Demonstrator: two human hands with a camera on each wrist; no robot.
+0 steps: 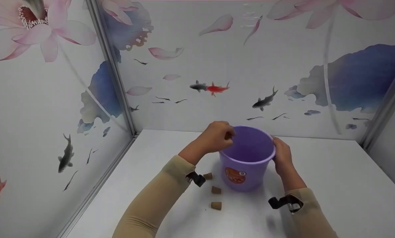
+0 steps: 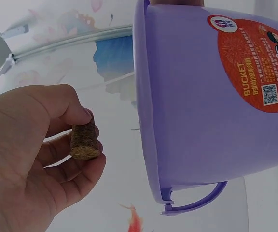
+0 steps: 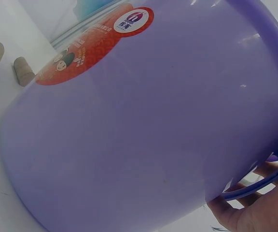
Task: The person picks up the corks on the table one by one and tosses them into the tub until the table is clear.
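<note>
A purple bucket (image 1: 243,172) with a red oval label stands upright on the white table. My left hand (image 1: 218,137) is over the bucket's left rim. In the left wrist view, that hand (image 2: 47,140) pinches a brown cork stopper (image 2: 85,140) between thumb and fingers. At the bucket's right side, my right hand (image 1: 283,153) holds the rim. The right wrist view shows this hand (image 3: 264,208) by the rim, its fingers around the bucket's handle (image 3: 259,183). The bucket's floor is hidden from view.
Three more corks lie on the table left of the bucket: a far one (image 1: 208,176), a middle one (image 1: 216,190) and a near one (image 1: 216,206). Painted panels (image 1: 184,109) stand along the table's back and sides.
</note>
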